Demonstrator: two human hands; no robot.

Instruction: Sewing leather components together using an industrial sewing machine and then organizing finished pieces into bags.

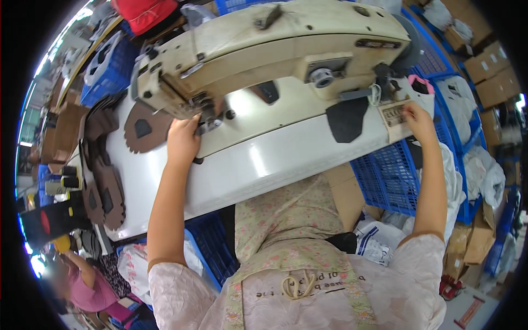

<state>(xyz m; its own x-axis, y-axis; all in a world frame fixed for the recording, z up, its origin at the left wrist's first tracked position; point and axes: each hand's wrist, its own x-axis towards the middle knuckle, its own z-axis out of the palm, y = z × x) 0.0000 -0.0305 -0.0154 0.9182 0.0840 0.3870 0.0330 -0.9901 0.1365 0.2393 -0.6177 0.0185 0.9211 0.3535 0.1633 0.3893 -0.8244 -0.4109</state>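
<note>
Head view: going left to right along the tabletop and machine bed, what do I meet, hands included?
Overlapping brown pieces → scalloped brown piece → left hand → brown piece with dark patch → black piece → beige panel → right hand.

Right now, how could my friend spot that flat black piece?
Find the big cream sewing machine on the white table. Near its right end, look left of the right hand. The flat black piece there is dark all over, unlike the brown piece by the left hand, with its dark patch.
</note>
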